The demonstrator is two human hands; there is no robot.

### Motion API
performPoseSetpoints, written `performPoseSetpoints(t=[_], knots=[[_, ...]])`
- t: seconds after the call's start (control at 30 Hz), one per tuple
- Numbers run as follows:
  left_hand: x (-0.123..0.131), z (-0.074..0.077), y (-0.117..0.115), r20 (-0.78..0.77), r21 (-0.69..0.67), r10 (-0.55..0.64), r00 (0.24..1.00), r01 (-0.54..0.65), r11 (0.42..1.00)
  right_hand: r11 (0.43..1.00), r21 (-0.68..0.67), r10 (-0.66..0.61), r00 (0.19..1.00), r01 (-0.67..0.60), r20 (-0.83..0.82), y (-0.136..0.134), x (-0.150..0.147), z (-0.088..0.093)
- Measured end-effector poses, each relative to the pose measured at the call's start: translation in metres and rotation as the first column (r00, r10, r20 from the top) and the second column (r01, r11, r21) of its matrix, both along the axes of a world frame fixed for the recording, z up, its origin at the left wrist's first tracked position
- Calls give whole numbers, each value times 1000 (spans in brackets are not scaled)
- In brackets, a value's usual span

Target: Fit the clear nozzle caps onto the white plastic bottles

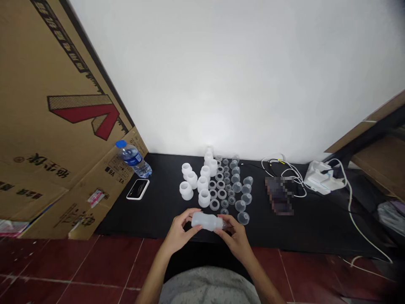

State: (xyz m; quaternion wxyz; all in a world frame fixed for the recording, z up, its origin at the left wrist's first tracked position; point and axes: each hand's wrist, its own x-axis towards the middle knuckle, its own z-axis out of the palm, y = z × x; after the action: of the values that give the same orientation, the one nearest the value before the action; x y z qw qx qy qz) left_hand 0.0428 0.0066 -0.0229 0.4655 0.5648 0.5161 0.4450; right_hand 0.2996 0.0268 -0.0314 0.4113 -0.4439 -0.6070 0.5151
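black mat under both hands holding translucent bottle.

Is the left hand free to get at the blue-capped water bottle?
Probably not yet: the left hand and right hand both grip the small plastic bottle, though the mat toward the water bottle looks open.

Water bottle; phone; cardboard box.
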Motion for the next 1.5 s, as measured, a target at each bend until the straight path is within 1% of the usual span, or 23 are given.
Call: performPoseSetpoints(t=[0.1,0.23,0.3,0.37,0.47,0.53,0.63,0.7,0.83,0.9,0.97,1.03,1.1,1.17,1.23,1.33,1.4,1.5], knots=[[-1,2,-1,-18,13,-12,1000,13,1000,999,-36,28,1000,-28,-12,2,0,2],[0,6,-3,-27,61,8,1000,-7,998,999,-23,21,1000,-22,-8,2,2,3],[2,9,-4,-51,85,12,999,-7,996,1000,16,22,1000,-22,9,2,3,1],[5,13,-6,-114,116,3,993,10,993,996,84,38,999,-41,36,1,5,-2],[8,18,-6,-225,140,-32,974,64,988,976,208,58,995,-72,76,-1,5,-6],[10,20,-5,-248,128,-70,966,105,986,964,251,62,993,-86,102,-2,5,-6],[12,22,-3,-243,116,-112,963,144,983,967,230,79,987,-110,137,-2,5,-4],[15,21,-3,-252,128,-113,961,149,980,975,191,91,987,-115,131,-2,7,-3],[23,20,-10,-305,187,-75,949,136,973,991,101,87,995,-91,46,-1,9,-2],[27,23,-14,-343,204,-59,938,136,970,996,55,70,998,-70,-2,-1,8,0],[29,28,-17,-378,200,-49,924,133,971,998,20,53,998,-52,-36,-1,8,3],[31,35,-17,-419,184,-45,907,133,974,998,19,57,998,-57,-35,1,9,11],[33,41,-14,-472,169,-66,879,164,972,992,69,102,995,-103,16,4,11,23],[36,43,-8,-501,153,-110,859,213,965,971,157,164,981,-178,100,9,15,37],[41,43,0,-498,141,-148,854,248,958,943,252,176,968,-218,178,15,19,50],[48,37,11,-529,169,-132,838,257,952,930,307,124,960,-200,250,21,24,63],[52,33,17,-579,212,-98,809,266,940,934,316,82,959,-169,272,23,27,65],[57,26,22,-642,281,-40,766,283,917,937,334,15,969,-100,246,23,27,59]])
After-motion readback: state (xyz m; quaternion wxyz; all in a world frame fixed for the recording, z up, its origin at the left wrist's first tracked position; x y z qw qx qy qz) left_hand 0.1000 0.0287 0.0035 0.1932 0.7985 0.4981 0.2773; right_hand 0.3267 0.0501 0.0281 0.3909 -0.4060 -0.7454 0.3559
